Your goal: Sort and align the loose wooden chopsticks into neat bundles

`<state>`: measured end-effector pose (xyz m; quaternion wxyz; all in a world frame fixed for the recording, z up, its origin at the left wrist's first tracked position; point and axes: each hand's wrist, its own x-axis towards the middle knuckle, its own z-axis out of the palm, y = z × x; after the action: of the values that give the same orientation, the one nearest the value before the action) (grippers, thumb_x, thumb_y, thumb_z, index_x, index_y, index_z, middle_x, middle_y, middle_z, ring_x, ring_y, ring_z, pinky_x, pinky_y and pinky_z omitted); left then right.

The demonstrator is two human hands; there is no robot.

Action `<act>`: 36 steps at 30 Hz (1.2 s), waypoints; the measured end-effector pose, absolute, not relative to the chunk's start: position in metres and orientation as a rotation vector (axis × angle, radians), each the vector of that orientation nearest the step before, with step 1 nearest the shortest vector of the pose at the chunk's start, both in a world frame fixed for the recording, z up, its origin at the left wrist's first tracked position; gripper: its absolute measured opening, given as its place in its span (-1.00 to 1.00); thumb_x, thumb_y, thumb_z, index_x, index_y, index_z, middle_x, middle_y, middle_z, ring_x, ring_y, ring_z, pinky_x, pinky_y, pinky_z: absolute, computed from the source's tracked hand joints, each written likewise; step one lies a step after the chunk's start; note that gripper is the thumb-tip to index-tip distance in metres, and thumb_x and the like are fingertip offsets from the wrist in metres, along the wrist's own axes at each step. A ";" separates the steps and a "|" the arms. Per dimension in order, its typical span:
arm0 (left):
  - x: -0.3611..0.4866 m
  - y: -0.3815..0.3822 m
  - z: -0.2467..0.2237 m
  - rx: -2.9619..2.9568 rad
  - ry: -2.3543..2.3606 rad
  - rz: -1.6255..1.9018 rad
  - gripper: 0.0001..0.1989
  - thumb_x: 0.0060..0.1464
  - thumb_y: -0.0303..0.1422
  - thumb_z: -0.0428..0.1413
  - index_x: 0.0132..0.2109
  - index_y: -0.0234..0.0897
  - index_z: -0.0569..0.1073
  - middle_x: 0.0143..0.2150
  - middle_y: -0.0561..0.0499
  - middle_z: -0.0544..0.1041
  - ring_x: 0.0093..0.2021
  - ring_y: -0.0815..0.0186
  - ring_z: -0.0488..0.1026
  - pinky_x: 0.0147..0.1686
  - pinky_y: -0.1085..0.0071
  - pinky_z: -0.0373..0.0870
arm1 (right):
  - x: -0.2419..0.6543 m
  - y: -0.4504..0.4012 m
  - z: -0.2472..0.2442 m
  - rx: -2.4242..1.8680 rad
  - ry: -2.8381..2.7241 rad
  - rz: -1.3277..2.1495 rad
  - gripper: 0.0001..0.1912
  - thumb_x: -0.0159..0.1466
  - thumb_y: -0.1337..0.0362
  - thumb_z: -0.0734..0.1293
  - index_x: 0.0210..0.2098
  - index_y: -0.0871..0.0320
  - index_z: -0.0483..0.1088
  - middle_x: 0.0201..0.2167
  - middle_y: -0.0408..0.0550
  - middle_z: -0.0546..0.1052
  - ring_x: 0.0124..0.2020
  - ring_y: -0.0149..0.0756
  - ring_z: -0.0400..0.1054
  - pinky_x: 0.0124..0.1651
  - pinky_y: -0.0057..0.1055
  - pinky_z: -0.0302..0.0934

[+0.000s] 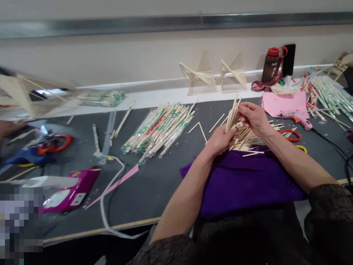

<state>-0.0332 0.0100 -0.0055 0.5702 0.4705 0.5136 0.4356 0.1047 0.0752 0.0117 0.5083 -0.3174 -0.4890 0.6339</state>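
My left hand (221,140) is closed round an upright bundle of thin wooden chopsticks (233,116). At the top right of the bundle, my right hand (254,117) pinches with its fingertips; it seems to grip one or more of the same sticks, though the fingers partly hide them. Below both hands lies a loose pile of bare chopsticks (245,138), on and behind a purple cloth (248,180). Red-handled scissors (291,135) lie at the pile's right side, their blades hidden.
Wrapped chopsticks (161,127) lie left of my hands. Two twisted stick frames (200,79) stand by the wall. A pink glue gun (299,119), pink paper (284,103) and a bottle (270,64) are on the right. A magenta power strip (79,189) with a white cord lies left.
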 end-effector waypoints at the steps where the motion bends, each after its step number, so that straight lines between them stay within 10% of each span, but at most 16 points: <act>1: -0.032 0.010 -0.005 1.134 1.246 1.019 -0.80 0.04 -0.38 0.18 -0.43 -0.28 0.29 -0.67 0.20 0.25 -0.73 0.56 0.12 -0.71 0.56 0.00 | 0.105 0.076 0.012 -0.754 -1.171 1.522 -0.65 -0.01 0.08 0.51 -0.42 0.19 0.39 -0.59 -0.24 0.41 -0.67 -0.61 0.18 -0.73 -0.63 -0.08; 23: -0.043 0.025 0.005 0.687 1.074 0.969 -0.89 -0.09 -0.51 0.20 -0.35 -0.36 0.41 -0.61 -0.01 0.49 -0.65 0.37 0.42 -0.59 0.47 0.41 | 0.118 0.094 0.002 -0.723 -1.045 1.675 -0.90 0.18 0.31 0.40 -0.37 0.25 0.47 -0.58 -0.23 0.45 -0.68 -0.65 0.19 -0.71 -0.68 0.01; 36: -0.046 0.022 -0.001 0.732 0.941 0.919 -0.85 -0.11 -0.41 0.26 -0.43 -0.39 0.44 -0.67 0.05 0.39 -0.67 0.43 0.36 -0.67 0.55 0.28 | 0.118 0.092 0.002 -0.672 -0.939 1.876 -0.93 0.20 0.38 0.36 -0.39 0.27 0.41 -0.62 -0.25 0.36 -0.70 -0.66 0.11 -0.72 -0.70 -0.08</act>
<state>-0.0462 0.0217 -0.0014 0.7300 0.3325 0.4273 0.4171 0.1178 0.0922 0.0019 0.4524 -0.2721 -0.3803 0.7594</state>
